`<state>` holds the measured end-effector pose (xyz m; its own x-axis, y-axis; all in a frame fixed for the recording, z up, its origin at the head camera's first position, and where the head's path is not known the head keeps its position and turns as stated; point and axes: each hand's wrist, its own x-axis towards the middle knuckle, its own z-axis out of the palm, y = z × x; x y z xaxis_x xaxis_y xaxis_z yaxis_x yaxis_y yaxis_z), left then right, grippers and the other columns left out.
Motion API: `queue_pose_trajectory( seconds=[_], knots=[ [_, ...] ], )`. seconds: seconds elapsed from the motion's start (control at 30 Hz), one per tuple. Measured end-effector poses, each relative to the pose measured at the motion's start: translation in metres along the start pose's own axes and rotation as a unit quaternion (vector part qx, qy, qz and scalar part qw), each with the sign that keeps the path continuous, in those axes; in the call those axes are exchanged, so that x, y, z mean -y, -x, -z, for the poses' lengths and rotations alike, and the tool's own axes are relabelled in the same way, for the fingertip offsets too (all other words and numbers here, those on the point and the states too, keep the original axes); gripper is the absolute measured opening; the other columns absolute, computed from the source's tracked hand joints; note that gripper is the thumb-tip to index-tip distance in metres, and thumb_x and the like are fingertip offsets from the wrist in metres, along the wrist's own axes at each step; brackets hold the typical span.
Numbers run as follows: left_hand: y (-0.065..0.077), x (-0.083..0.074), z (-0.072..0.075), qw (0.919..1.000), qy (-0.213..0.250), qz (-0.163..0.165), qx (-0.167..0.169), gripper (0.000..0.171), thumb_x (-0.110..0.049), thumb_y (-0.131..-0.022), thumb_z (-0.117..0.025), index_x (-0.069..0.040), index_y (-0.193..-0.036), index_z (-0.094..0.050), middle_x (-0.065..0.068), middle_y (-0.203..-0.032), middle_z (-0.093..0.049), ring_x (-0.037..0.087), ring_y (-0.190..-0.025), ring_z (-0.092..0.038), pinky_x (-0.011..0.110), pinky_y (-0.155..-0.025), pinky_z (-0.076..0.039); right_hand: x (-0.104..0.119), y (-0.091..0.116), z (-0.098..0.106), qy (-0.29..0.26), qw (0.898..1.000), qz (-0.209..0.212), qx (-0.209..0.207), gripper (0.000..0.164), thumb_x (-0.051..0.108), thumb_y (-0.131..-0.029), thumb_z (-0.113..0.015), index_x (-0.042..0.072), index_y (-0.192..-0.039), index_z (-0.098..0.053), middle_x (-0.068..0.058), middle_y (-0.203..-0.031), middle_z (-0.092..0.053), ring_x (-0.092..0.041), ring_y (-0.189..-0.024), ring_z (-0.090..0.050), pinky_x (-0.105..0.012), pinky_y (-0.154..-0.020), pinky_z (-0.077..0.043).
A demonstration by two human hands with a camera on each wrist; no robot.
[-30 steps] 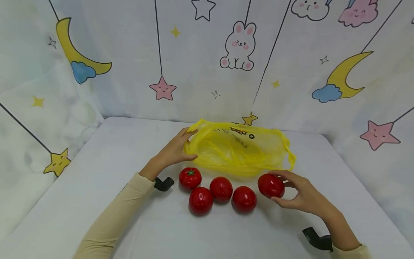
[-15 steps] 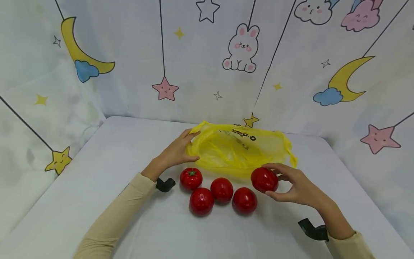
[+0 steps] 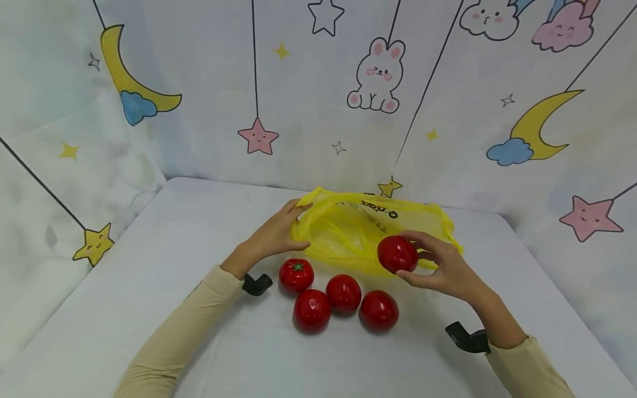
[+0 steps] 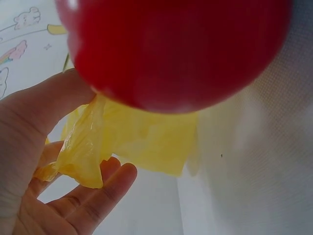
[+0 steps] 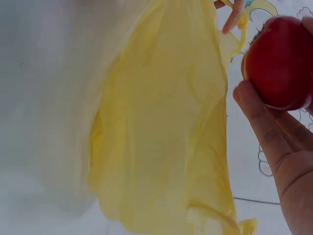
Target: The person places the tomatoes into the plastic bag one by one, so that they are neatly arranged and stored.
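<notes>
My right hand (image 3: 445, 265) grips a glossy red tomato (image 3: 393, 254) between thumb and fingers, above the table. In the head view this tomato overlaps the front of a thin yellow plastic bag (image 3: 333, 232). At the bag's left end, my left hand (image 3: 273, 231) has its thumb and fingers spread apart at the bag's mouth. The left wrist view shows the plastic stretched from the thumb (image 4: 58, 95) down among fairly straight fingers (image 4: 100, 203). Another tomato (image 3: 296, 275), green stem up, lies just below the left hand. Three more tomatoes (image 3: 343, 294) lie in front of the bag.
A white cloth covers the table (image 3: 239, 354). Behind it hangs a white backdrop (image 3: 209, 143) printed with moons, stars and a rabbit. A black strap (image 3: 257, 284) sits at the left wrist, another black strap (image 3: 468, 338) at the right.
The right hand has carried its tomato leftward and away from me, from beside the bag's right front to over its front edge. The left hand stays at the bag's left end.
</notes>
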<state>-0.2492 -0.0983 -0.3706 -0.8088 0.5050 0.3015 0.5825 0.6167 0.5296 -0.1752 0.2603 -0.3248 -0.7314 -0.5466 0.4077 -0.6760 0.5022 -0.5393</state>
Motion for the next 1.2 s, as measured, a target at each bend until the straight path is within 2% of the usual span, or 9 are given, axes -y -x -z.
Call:
queue_pose_trajectory(
  seconds=[0.1, 0.23, 0.37, 0.43, 0.53, 0.93, 1.2],
  knots=[
    [0.000, -0.002, 0.000, 1.0000, -0.006, 0.000, 0.003, 0.083, -0.023, -0.079, -0.081, -0.003, -0.148, -0.039, 0.016, -0.151, -0.033, 0.026, -0.106, -0.059, 0.041, -0.100, -0.050, -0.001, -0.005, -0.002, 0.013, 0.999, -0.003, -0.031, 0.072, -0.003, -0.066, -0.086, 0.003, -0.131, -0.055, -0.013, -0.122, -0.063, -0.009, -0.102, -0.059, -0.017, -0.077, -0.055],
    [0.000, -0.003, 0.000, 0.9999, -0.013, -0.001, 0.004, 0.082, -0.025, -0.080, -0.080, -0.003, -0.148, -0.039, 0.016, -0.151, -0.032, 0.026, -0.107, -0.059, 0.040, -0.099, -0.050, -0.005, -0.014, -0.005, 0.046, 0.997, -0.029, -0.052, 0.070, 0.001, -0.068, -0.085, 0.003, -0.131, -0.054, -0.015, -0.123, -0.062, -0.023, -0.102, -0.062, -0.016, -0.077, -0.054],
    [-0.001, -0.004, 0.001, 0.9999, -0.014, -0.003, 0.005, 0.082, -0.024, -0.079, -0.080, -0.004, -0.148, -0.039, 0.016, -0.151, -0.032, 0.026, -0.108, -0.059, 0.039, -0.099, -0.050, -0.013, -0.022, -0.009, 0.082, 0.993, -0.069, -0.059, 0.066, 0.010, -0.073, -0.085, 0.002, -0.131, -0.053, -0.017, -0.119, -0.063, -0.030, -0.098, -0.065, -0.029, -0.076, -0.059],
    [-0.001, -0.004, 0.001, 0.9999, -0.015, -0.003, 0.005, 0.082, -0.023, -0.079, -0.080, -0.004, -0.148, -0.040, 0.015, -0.151, -0.033, 0.026, -0.108, -0.059, 0.039, -0.099, -0.050, -0.017, -0.025, -0.012, 0.091, 0.990, -0.085, -0.059, 0.066, 0.013, -0.074, -0.084, 0.002, -0.131, -0.052, -0.018, -0.118, -0.063, -0.031, -0.097, -0.065, -0.039, -0.076, -0.060],
    [0.000, -0.004, 0.000, 0.9998, -0.019, -0.004, 0.007, 0.082, -0.024, -0.079, -0.081, -0.004, -0.148, -0.040, 0.015, -0.152, -0.032, 0.026, -0.108, -0.058, 0.039, -0.100, -0.050, -0.022, -0.029, -0.014, 0.098, 0.988, -0.105, -0.058, 0.066, 0.012, -0.075, -0.083, 0.001, -0.132, -0.051, -0.020, -0.118, -0.062, -0.033, -0.097, -0.065, -0.047, -0.076, -0.059],
    [-0.001, -0.004, -0.001, 0.9992, -0.034, -0.016, 0.011, 0.082, -0.026, -0.080, -0.080, -0.004, -0.148, -0.040, 0.016, -0.150, -0.034, 0.025, -0.107, -0.059, 0.038, -0.100, -0.050, -0.030, -0.038, -0.016, 0.097, 0.972, -0.208, -0.043, 0.066, 0.019, -0.084, -0.076, -0.003, -0.137, -0.043, -0.030, -0.126, -0.055, -0.043, -0.104, -0.061, -0.052, -0.081, -0.057],
    [0.000, -0.006, -0.002, 0.9993, -0.026, -0.016, 0.021, 0.083, -0.027, -0.080, -0.080, -0.004, -0.148, -0.039, 0.015, -0.151, -0.033, 0.025, -0.108, -0.058, 0.039, -0.100, -0.050, -0.038, -0.042, -0.016, 0.086, 0.966, -0.241, -0.024, 0.068, 0.022, -0.086, -0.074, -0.004, -0.139, -0.040, -0.032, -0.129, -0.053, -0.043, -0.106, -0.058, -0.053, -0.084, -0.056]
  ],
)
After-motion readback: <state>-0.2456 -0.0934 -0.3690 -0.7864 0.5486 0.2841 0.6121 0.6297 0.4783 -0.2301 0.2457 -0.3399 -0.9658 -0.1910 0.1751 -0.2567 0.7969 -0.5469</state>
